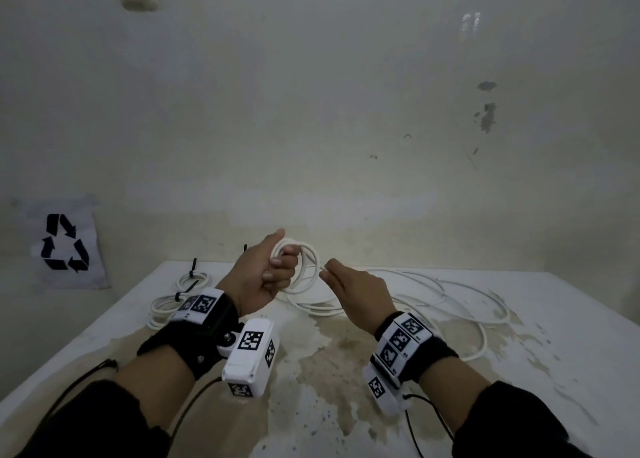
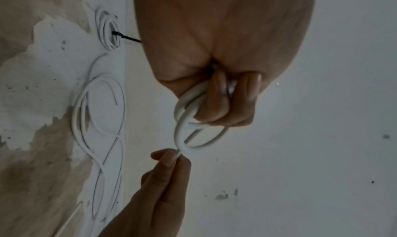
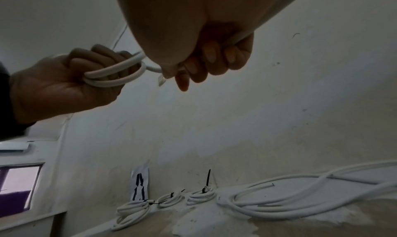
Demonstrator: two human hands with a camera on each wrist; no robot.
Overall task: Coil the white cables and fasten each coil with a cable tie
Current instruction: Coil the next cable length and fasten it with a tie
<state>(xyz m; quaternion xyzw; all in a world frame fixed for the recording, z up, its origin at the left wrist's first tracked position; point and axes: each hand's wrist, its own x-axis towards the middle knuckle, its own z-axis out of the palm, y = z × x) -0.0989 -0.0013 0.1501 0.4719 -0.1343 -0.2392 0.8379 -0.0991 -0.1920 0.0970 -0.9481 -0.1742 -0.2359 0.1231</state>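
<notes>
Stained white table (image 1: pixel 398 381) against dim, marked wall (image 1: pixel 346 111).

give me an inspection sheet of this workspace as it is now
surface: white table, stained brown across the middle and front.
job's things: three tied coils at the table's left rear, each with a black tie; new coil held up above the table.
clutter: nothing seen.
grippers: left hand grips the new coil; right hand pinches its free end.
cables: loose cable sprawled over the table's right half.
surroundings: scuffed wall; recycling sign at left.
</notes>
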